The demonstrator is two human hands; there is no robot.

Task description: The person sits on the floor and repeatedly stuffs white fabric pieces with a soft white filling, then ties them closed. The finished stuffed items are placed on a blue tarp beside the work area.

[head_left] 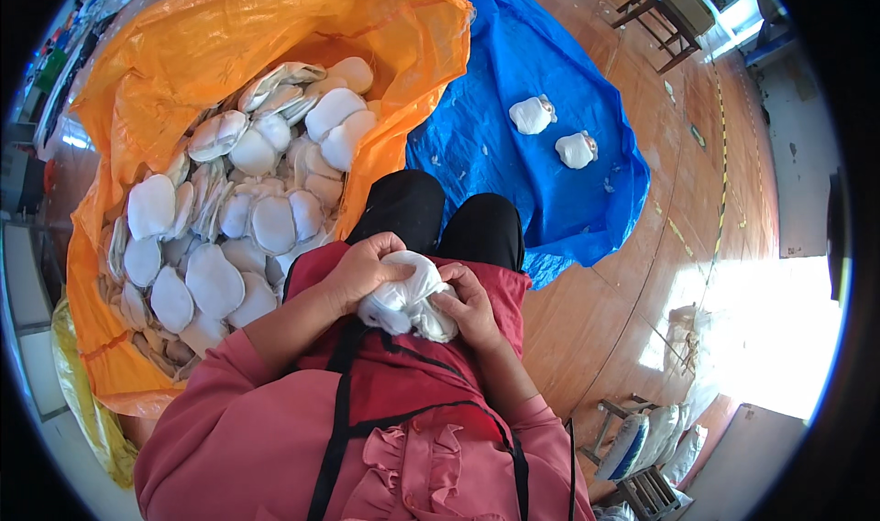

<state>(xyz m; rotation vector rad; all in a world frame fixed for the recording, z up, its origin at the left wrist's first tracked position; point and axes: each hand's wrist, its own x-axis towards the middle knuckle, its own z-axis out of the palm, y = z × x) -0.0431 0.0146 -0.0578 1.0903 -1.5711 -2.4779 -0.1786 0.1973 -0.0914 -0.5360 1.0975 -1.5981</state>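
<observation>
Over my lap both hands grip a white, soft, bunched-up cloth piece (403, 296). My left hand (368, 269) is closed on its upper left side, thumb lying across the top. My right hand (469, 308) pinches its right edge between thumb and fingers. To the left, a big orange woven sack (220, 17) gapes wide and holds many flat, oval white pads (213, 281), some joined in pairs. Two small white rolled bundles (532, 115) lie apart on a blue sheet (495, 63) beyond my knees.
A wooden chair (667, 21) stands at the far right on the reddish tiled floor (587, 338). Stuffed white and blue bags (632, 443) rest on a seat at the lower right. A yellow sack (87, 402) sits beside the orange one.
</observation>
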